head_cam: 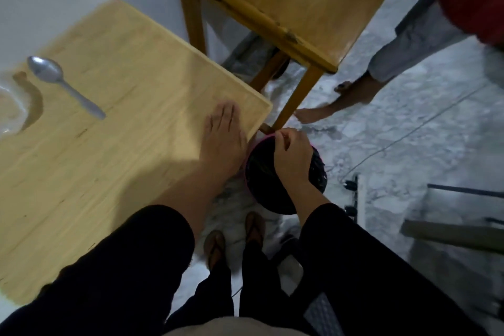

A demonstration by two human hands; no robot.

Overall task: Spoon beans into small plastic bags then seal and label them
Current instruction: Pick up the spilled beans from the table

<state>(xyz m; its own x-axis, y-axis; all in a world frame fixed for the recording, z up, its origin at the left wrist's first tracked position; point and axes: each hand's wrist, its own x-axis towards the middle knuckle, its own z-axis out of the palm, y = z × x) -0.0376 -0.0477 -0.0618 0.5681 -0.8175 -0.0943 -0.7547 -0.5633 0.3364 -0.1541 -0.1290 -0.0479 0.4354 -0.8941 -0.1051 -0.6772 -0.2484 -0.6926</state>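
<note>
My left hand (222,132) lies flat with straight fingers on the light wooden table (122,123), near its right corner. My right hand (291,155) hovers over a pink bin lined with a black bag (261,180) on the floor beside the table; its fingers are curled and seem to pinch something small that I cannot make out. A grey metal spoon (64,84) lies alone on the table's left part. A clear plastic item (11,106) shows at the far left edge. No beans are visible.
A darker wooden table (300,11) stands behind, its leg next to the bin. Another person's bare feet (321,112) stand on the marble floor at right. My own sandalled feet (234,240) are below the bin. A cable (395,142) crosses the floor.
</note>
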